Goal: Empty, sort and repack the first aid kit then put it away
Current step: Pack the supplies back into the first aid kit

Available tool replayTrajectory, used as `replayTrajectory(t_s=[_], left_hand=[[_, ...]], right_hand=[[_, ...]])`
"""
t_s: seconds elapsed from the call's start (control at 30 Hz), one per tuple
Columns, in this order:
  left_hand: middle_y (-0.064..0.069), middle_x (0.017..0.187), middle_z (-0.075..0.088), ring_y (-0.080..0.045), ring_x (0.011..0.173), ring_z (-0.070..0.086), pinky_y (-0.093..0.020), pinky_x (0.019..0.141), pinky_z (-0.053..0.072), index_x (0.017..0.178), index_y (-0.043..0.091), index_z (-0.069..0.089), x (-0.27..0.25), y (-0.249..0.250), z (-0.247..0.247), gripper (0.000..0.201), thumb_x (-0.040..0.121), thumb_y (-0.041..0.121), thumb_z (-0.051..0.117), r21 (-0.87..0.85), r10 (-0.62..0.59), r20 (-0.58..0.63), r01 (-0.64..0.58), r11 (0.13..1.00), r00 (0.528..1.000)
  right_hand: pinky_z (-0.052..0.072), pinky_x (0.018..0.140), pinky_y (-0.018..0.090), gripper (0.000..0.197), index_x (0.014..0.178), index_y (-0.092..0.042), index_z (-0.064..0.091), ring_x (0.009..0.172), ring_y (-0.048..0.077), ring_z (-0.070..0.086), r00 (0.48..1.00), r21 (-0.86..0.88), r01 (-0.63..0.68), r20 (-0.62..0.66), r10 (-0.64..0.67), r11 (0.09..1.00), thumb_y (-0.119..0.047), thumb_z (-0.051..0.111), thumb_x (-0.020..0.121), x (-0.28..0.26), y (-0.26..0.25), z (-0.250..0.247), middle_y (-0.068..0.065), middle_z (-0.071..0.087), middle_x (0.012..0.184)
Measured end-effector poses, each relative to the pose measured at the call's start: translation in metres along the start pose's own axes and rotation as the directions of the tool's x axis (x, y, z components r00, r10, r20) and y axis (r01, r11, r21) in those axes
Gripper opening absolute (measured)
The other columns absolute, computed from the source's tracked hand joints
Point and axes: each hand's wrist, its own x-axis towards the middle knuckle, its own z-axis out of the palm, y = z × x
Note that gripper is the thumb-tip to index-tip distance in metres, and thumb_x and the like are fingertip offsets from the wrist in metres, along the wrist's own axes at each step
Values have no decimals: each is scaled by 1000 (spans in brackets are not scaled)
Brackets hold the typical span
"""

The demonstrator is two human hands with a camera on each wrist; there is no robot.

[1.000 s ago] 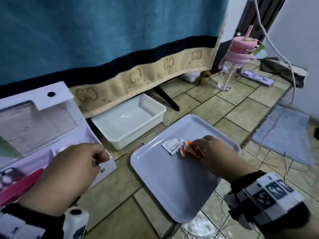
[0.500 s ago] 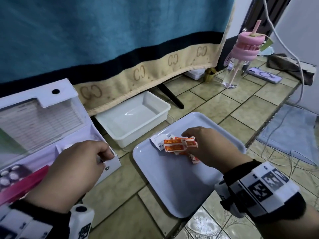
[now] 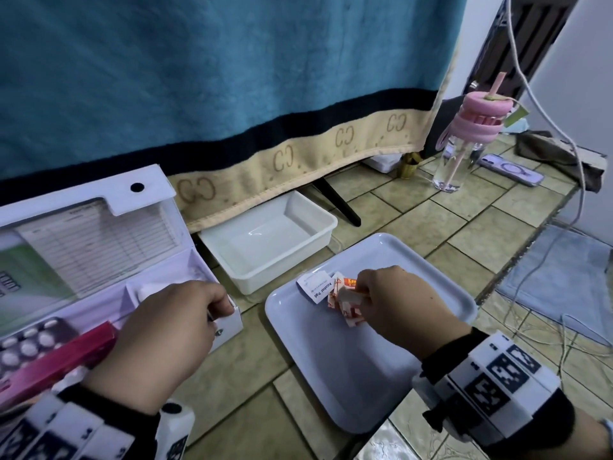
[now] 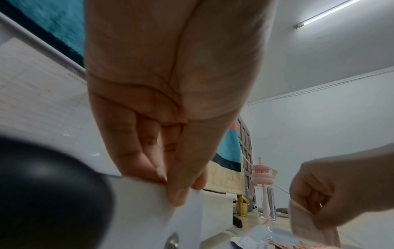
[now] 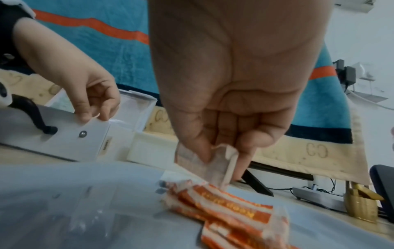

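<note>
The white first aid kit (image 3: 99,260) stands open at the left, its lid up, with a red box (image 3: 56,363) and a blister pack of tablets (image 3: 23,340) inside. My left hand (image 3: 219,307) pinches the kit's right front corner (image 4: 185,207). On the pale tray (image 3: 348,376), my right hand (image 3: 363,295) pinches a strip of orange-and-white plaster sachets (image 5: 230,207), which trails down onto the tray. A white alcohol pad sachet (image 3: 316,287) lies just left of them. The right fingertips are hidden in the head view.
An empty white tub (image 3: 268,240) sits behind the tray against a hanging blue towel (image 3: 215,78). A pink-lidded bottle (image 3: 464,141), a phone (image 3: 512,174) and cables (image 3: 547,134) are at the far right, where the tiled top ends above a blue mat (image 3: 560,280).
The right hand has drawn the sachet strip out beside the alcohol pad and lowered it onto the tray. The left hand has stayed on the kit's corner.
</note>
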Motion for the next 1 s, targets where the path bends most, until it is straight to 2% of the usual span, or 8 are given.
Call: replayTrajectory(t_s=[0.17, 0.33, 0.43, 0.57, 0.67, 0.77, 0.87, 1.0], left_hand=[[21, 71, 59, 9, 50, 48, -9, 48, 34, 85, 42, 59, -2, -2, -3, 28, 87, 14, 58, -4, 33, 20, -33, 999, 999], [21, 103, 65, 5, 84, 59, -13, 75, 48, 103, 41, 65, -12, -17, -16, 28, 89, 18, 56, -14, 98, 132, -97, 995, 986], [20, 111, 62, 3, 98, 58, -18, 88, 45, 110, 38, 62, -24, -37, -35, 30, 89, 18, 54, 13, 54, 74, -55, 998, 996], [12, 121, 56, -6, 99, 52, -20, 78, 37, 119, 35, 56, -35, -77, -62, 30, 90, 26, 55, 107, -77, -25, 79, 991, 997], [11, 133, 43, -8, 110, 48, -21, 85, 38, 126, 33, 49, -42, -102, -76, 35, 91, 33, 55, 161, -131, -81, 143, 977, 988], [12, 149, 21, -9, 133, 32, -24, 105, 30, 139, 29, 36, -48, -118, -83, 52, 91, 33, 55, 154, -107, -170, 134, 979, 980], [13, 154, 4, -13, 141, 18, -35, 114, 25, 146, 29, 19, -49, -125, -86, 68, 90, 32, 56, 169, -64, -240, 107, 980, 969], [15, 154, -7, -15, 140, 12, -38, 114, 18, 149, 29, 3, -45, -125, -89, 75, 91, 30, 51, 282, -67, -298, 155, 947, 952]], right_hand=[[30, 48, 22, 15, 79, -21, 51, 66, 16, 46, 982, 140, 12, -190, 15, 990, -11, 45, 89, -9, -10, -24, -10, 47, 63], [34, 35, 15, 21, 69, -18, 38, 41, 7, 47, 998, 478, -42, -14, 55, 878, -7, 41, 87, -13, -39, -46, -6, 45, 50], [33, 38, 14, 15, 71, -17, 39, 54, 13, 44, 996, 633, -50, 85, -5, 773, -16, 51, 81, -9, -73, -55, -4, 47, 63], [50, 76, 36, 17, 103, -20, 54, 83, 23, 60, 961, 682, 87, 135, -241, 726, -18, 41, 93, 0, -126, -61, 2, 61, 97], [43, 78, 20, 32, 126, -23, 50, 103, 19, 52, 871, 566, 348, 100, -482, 747, -18, 36, 98, 8, -160, -59, 4, 48, 120], [38, 60, 4, 29, 118, -28, 55, 76, 0, 47, 792, 551, 458, 103, -602, 698, -17, 37, 98, 21, -192, -63, -8, 49, 98], [33, 45, 8, 24, 106, -21, 62, 44, 0, 47, 805, 650, 399, 89, -587, 647, -7, 48, 91, 42, -219, -63, -17, 54, 52], [44, 45, 16, 16, 90, -12, 66, 47, 3, 54, 857, 767, 318, 19, -515, 557, 0, 68, 81, 66, -243, -55, 0, 64, 68]])
